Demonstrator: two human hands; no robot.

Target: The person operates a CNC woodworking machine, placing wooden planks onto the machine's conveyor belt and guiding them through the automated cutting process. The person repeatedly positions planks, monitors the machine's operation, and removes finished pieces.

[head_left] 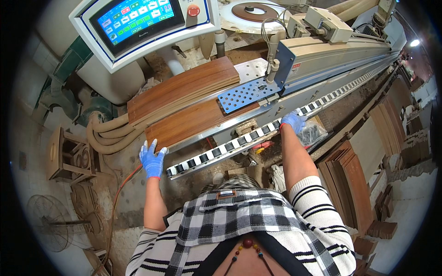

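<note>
A brown wood-grain panel (191,120) lies on the machine's bed, its right part under a blue perforated plate (248,95). At the panel's near left corner is my left hand (153,160), in a blue work glove with pale fingertips. Its fingers are spread and touch the panel's end. My right hand (293,122), gloved the same way, rests on a long rail of black and white rollers (230,146). The fingers there lie over the rail's top, with nothing seen in them. The rail runs along the machine's near side toward the far right.
Behind the panel sits a stack of similar boards (184,89). A control screen (136,20) with a red stop button (193,10) hangs above. Ribbed hoses (103,138), a wooden stool (73,154) and a floor fan (48,221) stand left. Curved boards (343,184) lean at right.
</note>
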